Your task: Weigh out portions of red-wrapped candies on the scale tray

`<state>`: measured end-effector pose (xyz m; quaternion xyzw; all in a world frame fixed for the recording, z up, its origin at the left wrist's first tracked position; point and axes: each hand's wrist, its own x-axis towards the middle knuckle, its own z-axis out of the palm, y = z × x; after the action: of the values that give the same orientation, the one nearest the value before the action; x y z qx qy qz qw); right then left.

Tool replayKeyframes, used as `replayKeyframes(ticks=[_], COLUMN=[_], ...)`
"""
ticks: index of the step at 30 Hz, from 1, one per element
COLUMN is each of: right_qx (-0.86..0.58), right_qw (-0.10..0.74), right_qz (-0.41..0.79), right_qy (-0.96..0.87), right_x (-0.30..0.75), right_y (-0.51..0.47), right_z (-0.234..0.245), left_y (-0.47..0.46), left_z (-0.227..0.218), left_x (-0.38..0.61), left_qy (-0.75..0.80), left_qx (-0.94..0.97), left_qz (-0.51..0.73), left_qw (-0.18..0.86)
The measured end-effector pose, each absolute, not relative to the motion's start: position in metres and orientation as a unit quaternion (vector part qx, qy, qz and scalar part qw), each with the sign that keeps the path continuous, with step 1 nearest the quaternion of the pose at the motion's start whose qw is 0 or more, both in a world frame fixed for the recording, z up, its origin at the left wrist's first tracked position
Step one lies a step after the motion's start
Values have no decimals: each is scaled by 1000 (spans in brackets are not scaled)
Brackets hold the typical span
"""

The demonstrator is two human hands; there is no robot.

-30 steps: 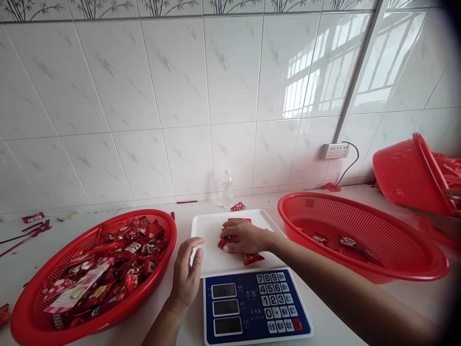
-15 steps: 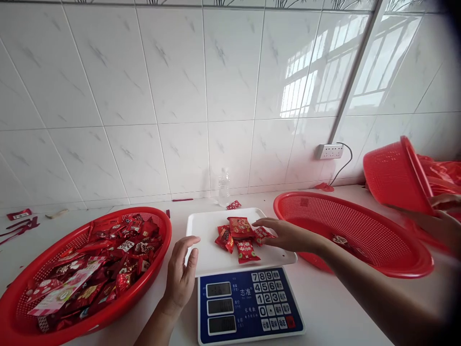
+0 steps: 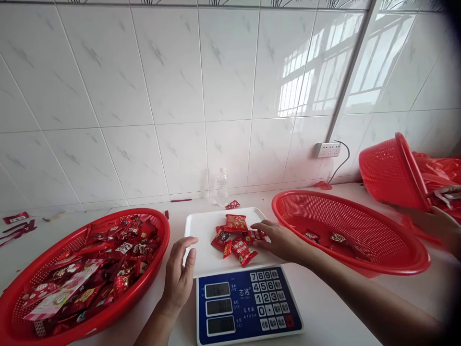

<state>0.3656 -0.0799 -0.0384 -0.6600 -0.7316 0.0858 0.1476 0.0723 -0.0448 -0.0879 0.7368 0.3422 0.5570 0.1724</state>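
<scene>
A blue-fronted scale (image 3: 248, 302) with a white weighing tray (image 3: 201, 226) stands in front of me. Several red candy packets (image 3: 236, 238) lie on the tray. My right hand (image 3: 279, 240) lies flat at the tray's right edge, fingers stretched out and touching the nearest packets, holding nothing. My left hand (image 3: 179, 278) rests upright against the tray's left front corner, fingers loosely apart and empty.
A red basket (image 3: 21, 307) full of red packets sits at the left. A second red basket (image 3: 360, 264) at the right holds a few packets. Another person's hand (image 3: 437, 223) holds a tilted red basket (image 3: 391, 170) at the far right. A small bottle (image 3: 222, 187) stands by the tiled wall.
My right hand lifted off the packets it covered, left them spread on the tray, and drew to the tray's right edge. My left hand has stayed put.
</scene>
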Motion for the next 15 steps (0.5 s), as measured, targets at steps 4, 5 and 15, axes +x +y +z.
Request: replayKeyframes(ticks=[4, 5, 15], right_qx=[-659, -659, -595], right_qw=[152, 154, 173], right_qz=[81, 78, 107], right_qy=[-732, -732, -778], right_x=[362, 361, 338], right_y=[-77, -77, -97], right_z=[-40, -40, -25], left_y=[-45, -45, -46], left_z=[-87, -86, -86], left_x=[73, 73, 73], left_qy=[349, 349, 343], left_qx=[730, 730, 735], left_qz=[560, 560, 561], left_qw=[177, 177, 167])
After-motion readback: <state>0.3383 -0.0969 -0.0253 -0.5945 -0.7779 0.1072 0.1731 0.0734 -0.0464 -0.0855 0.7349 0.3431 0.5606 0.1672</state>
